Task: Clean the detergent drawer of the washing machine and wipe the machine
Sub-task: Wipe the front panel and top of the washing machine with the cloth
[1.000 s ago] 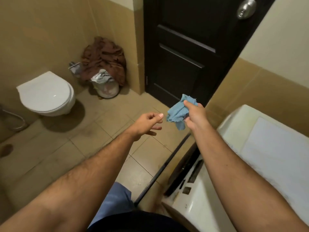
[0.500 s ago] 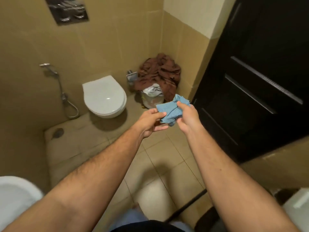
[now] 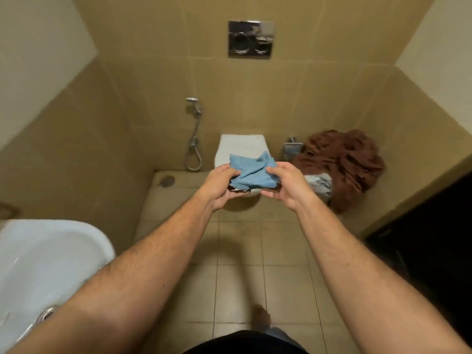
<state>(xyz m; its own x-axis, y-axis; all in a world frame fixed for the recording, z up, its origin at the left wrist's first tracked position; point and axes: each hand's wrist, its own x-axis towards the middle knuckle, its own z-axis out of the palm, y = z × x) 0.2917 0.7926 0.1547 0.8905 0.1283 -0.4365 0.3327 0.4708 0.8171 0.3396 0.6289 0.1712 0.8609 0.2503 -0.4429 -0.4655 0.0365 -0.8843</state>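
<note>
A crumpled blue cloth is held out in front of me at chest height, over the floor before the toilet. My left hand grips its left side from below, thumb on top. My right hand pinches its right side. The washing machine and its detergent drawer are out of view.
A white wall-hung toilet with its lid down faces me, a chrome flush plate above it and a spray hose to its left. A brown towel lies heaped over a bin at right. White sink at lower left, dark door at right.
The view has swung left from the washing machine and door to the toilet wall. My left hand, empty before, has reached in and taken hold of the cloth's left side.
</note>
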